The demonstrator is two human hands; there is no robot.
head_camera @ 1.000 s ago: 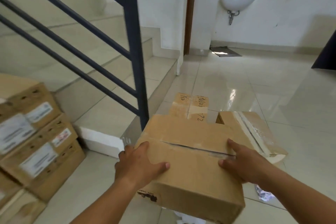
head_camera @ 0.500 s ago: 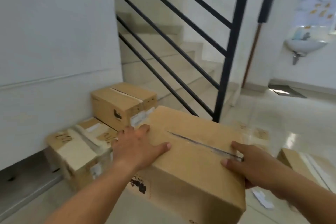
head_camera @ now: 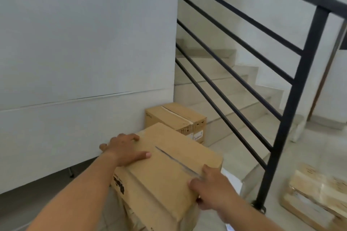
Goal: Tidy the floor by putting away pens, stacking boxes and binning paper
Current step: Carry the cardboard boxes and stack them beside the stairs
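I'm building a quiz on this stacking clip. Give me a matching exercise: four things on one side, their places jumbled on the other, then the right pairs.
Things:
1. left hand
2. right hand
3. taped box
4. stair railing

Places:
A. against the wall at the foot of the stairs
B. right of the held box, standing along the steps
C. on the held box's near right corner
D. flat on the held box's top left edge

Pairs: 1-D, 2-C, 3-A, 4-B
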